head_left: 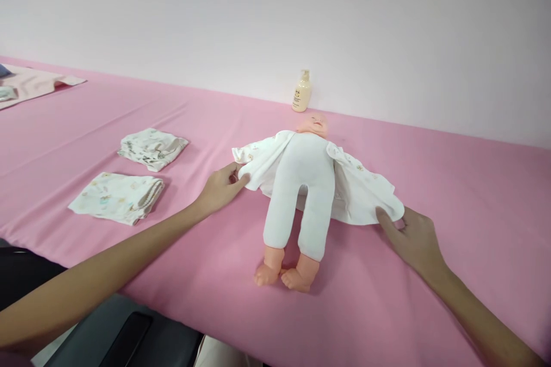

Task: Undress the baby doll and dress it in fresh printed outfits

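Observation:
A baby doll (306, 178) with a white cloth body lies on its back, head toward the wall and bare feet toward me. Around its shoulders and under its back is a white baby shirt (364, 189) with a small print, spread open at the front. My left hand (221, 188) pinches the edge of one front panel between thumb and fingers. On the other side, the lower corner of the opposite panel is gripped by my right hand (411, 235). Both panels are drawn out sideways, away from the doll's body.
Two folded printed cloths (118, 196) lie to the left on the pink sheet (206, 281). A cream pump bottle (302, 92) stands behind the doll's head, by the white wall. At far left is a pale pink cloth (38, 83). A dark phone (127, 341) lies below the table edge.

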`<state>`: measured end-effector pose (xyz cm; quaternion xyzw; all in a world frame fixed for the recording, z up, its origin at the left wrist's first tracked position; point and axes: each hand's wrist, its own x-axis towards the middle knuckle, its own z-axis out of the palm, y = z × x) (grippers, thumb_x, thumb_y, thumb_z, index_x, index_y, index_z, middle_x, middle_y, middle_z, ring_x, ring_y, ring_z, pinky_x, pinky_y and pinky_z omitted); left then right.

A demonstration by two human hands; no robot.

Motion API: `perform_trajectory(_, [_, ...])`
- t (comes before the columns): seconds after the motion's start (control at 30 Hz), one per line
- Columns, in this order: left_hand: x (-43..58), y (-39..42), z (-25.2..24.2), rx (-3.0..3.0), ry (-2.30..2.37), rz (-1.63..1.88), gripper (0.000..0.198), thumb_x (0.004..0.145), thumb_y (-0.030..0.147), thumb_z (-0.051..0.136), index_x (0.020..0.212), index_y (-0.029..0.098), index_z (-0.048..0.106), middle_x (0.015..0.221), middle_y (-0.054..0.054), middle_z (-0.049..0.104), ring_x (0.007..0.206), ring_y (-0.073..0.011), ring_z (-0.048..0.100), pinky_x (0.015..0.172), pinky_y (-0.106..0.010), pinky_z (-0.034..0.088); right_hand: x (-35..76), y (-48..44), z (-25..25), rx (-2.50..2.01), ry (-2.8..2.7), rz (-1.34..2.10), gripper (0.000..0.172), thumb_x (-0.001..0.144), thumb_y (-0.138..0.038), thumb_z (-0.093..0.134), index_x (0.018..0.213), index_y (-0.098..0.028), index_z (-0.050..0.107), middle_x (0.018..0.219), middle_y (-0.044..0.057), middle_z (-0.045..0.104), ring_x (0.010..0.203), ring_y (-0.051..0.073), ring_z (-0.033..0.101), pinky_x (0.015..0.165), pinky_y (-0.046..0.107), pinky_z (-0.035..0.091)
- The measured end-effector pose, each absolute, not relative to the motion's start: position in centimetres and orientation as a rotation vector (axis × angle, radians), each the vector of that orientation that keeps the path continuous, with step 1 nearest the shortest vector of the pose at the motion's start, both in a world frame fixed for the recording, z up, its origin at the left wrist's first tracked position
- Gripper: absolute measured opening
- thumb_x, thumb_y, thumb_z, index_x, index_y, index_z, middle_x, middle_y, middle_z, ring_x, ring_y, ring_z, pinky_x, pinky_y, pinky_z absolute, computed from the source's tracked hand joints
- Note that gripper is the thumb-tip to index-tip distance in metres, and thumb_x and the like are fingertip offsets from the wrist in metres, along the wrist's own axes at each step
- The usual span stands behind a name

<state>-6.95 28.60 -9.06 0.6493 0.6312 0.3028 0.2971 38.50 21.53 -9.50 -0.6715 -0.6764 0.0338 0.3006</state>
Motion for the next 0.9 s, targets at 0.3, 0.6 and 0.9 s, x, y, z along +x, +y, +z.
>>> perform_trajectory(0.3, [-3.7, 33.7, -7.3, 2.052, 1.704, 0.965, 0.045, 0.097, 0.063, 0.065, 0.119, 0.024, 0.062, 0.138, -0.015, 0.069, 0.134, -0.04, 0.055, 0.115, -0.058, 0.043, 37.1, 23.1, -7.7, -1.643, -1.959, -0.341, 0.039, 0.096, -0.065, 0.066, 0.09, -0.028, 0.056, 0.084, 0.007, 0.069, 0.076, 0.028, 0.058, 0.083, 0.045, 0.046])
perform_trajectory(0.6, [2.9, 43.3, -5.8, 1.965, 1.641, 0.863, 0.038, 0.1, 0.057, 0.061, 0.111, 0.021, 0.067, 0.129, -0.016, 0.075, 0.128, -0.0381, 0.06, 0.115, -0.055, 0.042, 31.1, 35.4, -6.7, -1.637, -2.156, -0.373, 0.011, 0.097, -0.025, 0.053, 0.099, -0.021, 0.063, 0.101, 0.016, 0.073, 0.097, 0.034, 0.062, 0.088, 0.046, 0.041])
perform_trajectory(0.9, [1.5, 46.6, -7.9, 1.756, 1.623, 0.99, 0.025, 0.105, 0.045, 0.059, 0.094, 0.023, 0.062, 0.108, -0.011, 0.076, 0.098, -0.0259, 0.065, 0.095, -0.043, 0.049, 38.0, 39.8, -6.2, -1.953, -1.686, 0.311, 0.015, 0.088, -0.038, 0.064, 0.081, -0.025, 0.061, 0.078, 0.003, 0.069, 0.073, 0.022, 0.058, 0.069, 0.036, 0.042])
